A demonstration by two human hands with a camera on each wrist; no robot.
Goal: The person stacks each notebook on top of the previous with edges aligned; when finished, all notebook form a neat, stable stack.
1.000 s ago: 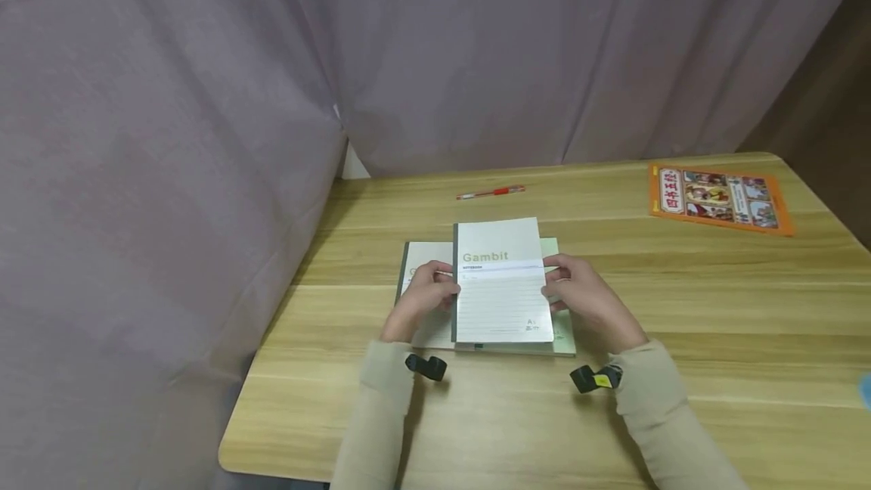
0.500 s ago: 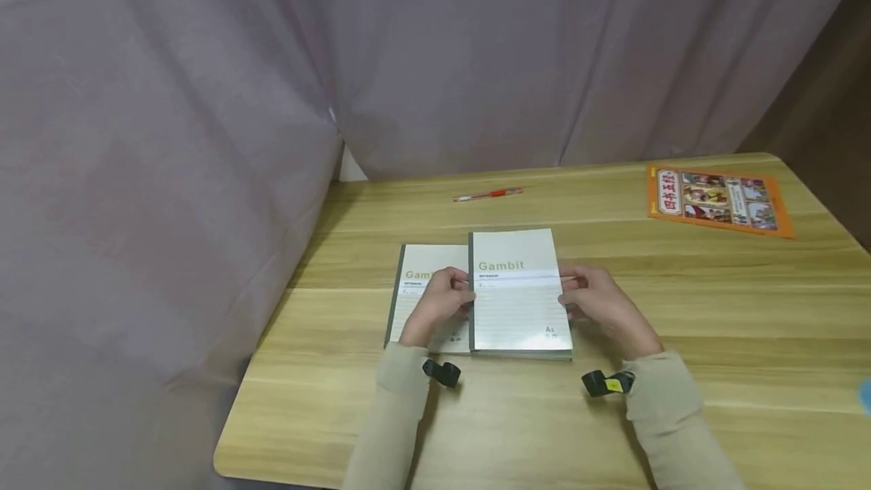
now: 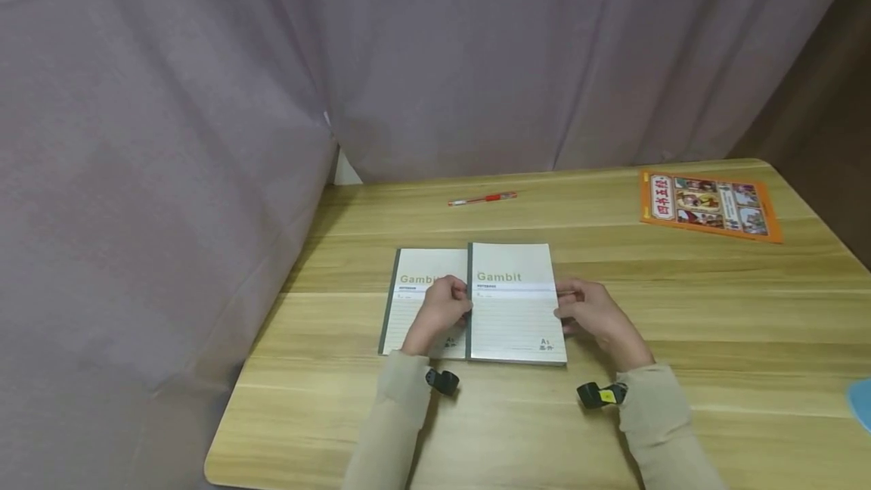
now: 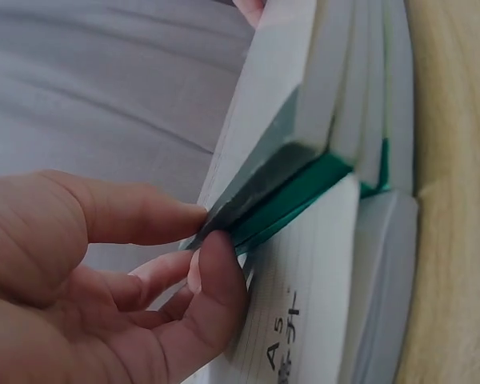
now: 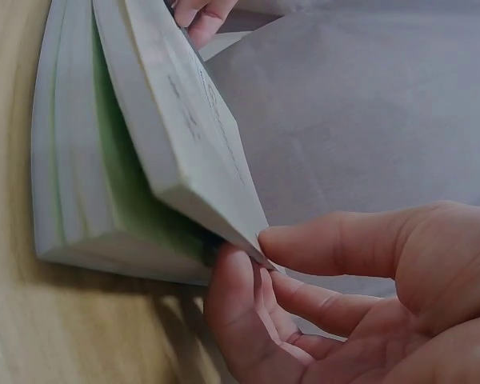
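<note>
A white "Gambit" notebook [image 3: 513, 327] with a dark spine lies over the right-hand pile of notebooks. My left hand [image 3: 438, 314] pinches its spine edge between thumb and fingers. On the opposite edge, my right hand [image 3: 599, 316] pinches the cover side. In the right wrist view a narrow gap separates the held notebook from the green cover [image 5: 128, 176] beneath. Another Gambit notebook [image 3: 411, 324] lies flat to the left, partly under my left hand. The left wrist view shows several stacked page blocks [image 4: 368, 88] below the held notebook.
A red pen [image 3: 483, 199] lies beyond the notebooks on the wooden table [image 3: 327, 414]. An orange picture-covered book [image 3: 711, 205] is at the far right. Part of a blue object [image 3: 860, 401] shows at the right edge. Grey curtains [image 3: 442, 59] hang behind and to the left.
Both hands have carried the held notebook rightward and lowered it onto the right-hand pile. More of the left notebook's cover now shows.
</note>
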